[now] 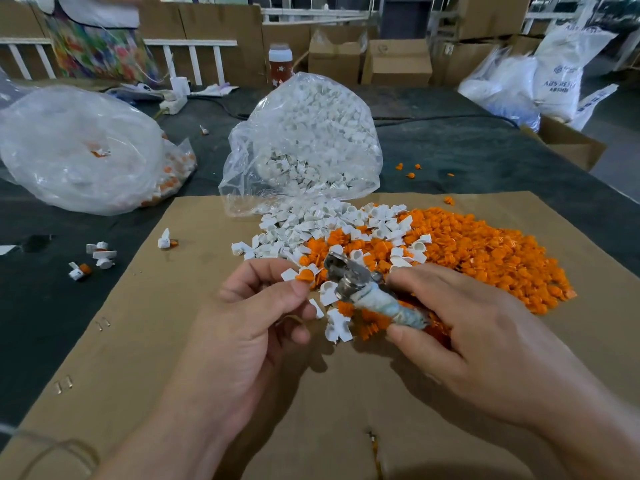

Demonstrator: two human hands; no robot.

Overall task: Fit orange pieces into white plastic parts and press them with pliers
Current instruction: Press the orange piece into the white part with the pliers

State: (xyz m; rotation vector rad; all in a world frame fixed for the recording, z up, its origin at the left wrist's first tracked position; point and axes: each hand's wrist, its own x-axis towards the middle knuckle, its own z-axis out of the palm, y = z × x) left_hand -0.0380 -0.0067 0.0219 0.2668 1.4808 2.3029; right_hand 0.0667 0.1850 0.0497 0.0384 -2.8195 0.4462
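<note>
My left hand (263, 313) pinches a white plastic part with an orange piece (300, 275) set in it, between thumb and forefinger. My right hand (460, 327) grips the taped handles of metal pliers (349, 277), whose jaws point up and left, close to the pinched part. Behind both hands a heap of loose white parts (322, 223) and a wider heap of orange pieces (485, 251) lie on a brown cardboard sheet (166, 323).
A clear bag of white parts (308, 140) stands open behind the heaps. A second clear bag (76, 147) lies at the left. Several assembled parts (98, 256) lie on the dark table (52, 299) at the left. Boxes and sacks stand at the back.
</note>
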